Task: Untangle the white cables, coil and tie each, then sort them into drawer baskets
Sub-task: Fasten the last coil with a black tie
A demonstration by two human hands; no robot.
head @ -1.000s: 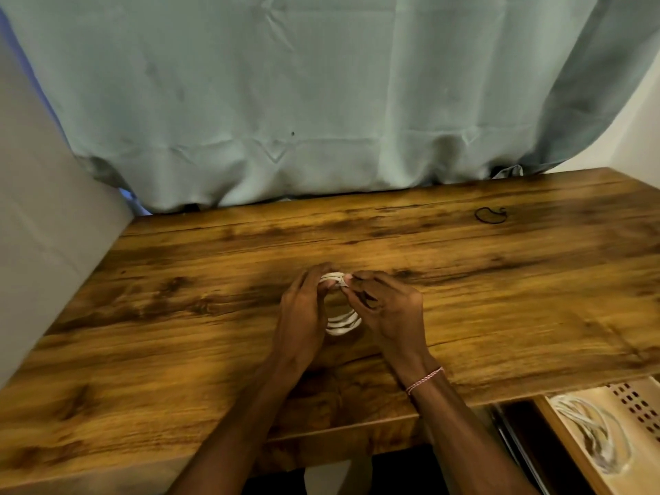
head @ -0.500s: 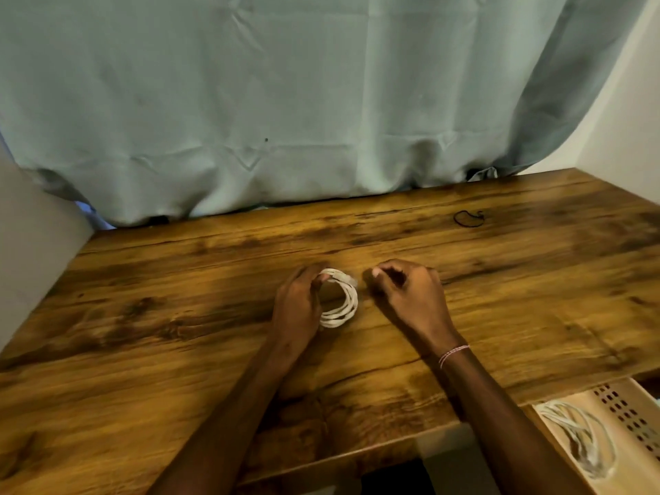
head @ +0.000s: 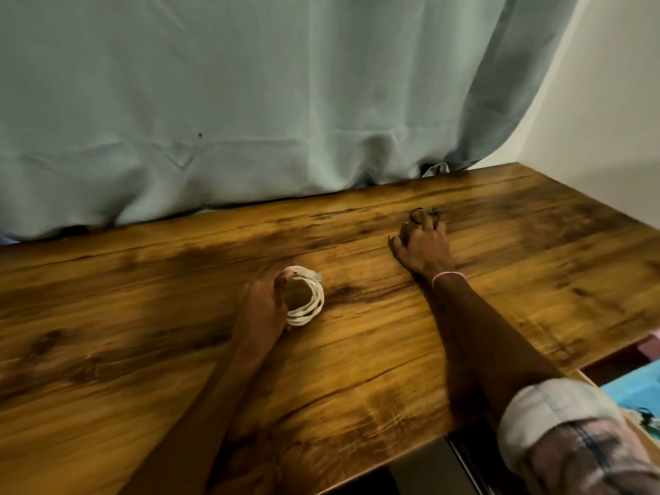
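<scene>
A coiled white cable (head: pixel 310 302) stands on the wooden table (head: pixel 357 351) near its middle. My left hand (head: pixel 262 309) grips the coil's left side, with the thumb hooked over its top. Farther back and to the right lies a small black tie loop (head: pixel 417 213). My right hand (head: pixel 423 250) is stretched out to it, and its fingertips touch the loop and cover part of it. I cannot make out whether the fingers have pinched the tie.
A pale blue-green curtain (head: pixel 250 119) hangs along the table's far edge. A white wall (head: pixel 607 119) closes the right side. Past the table's front right edge are a light blue thing (head: pixel 632 387) and a pink thing (head: pixel 648 351), both partly hidden.
My right hand has left the coil and reached back and right to the black tie loop. The left hand keeps hold of the coil. The view has swung to the right.
</scene>
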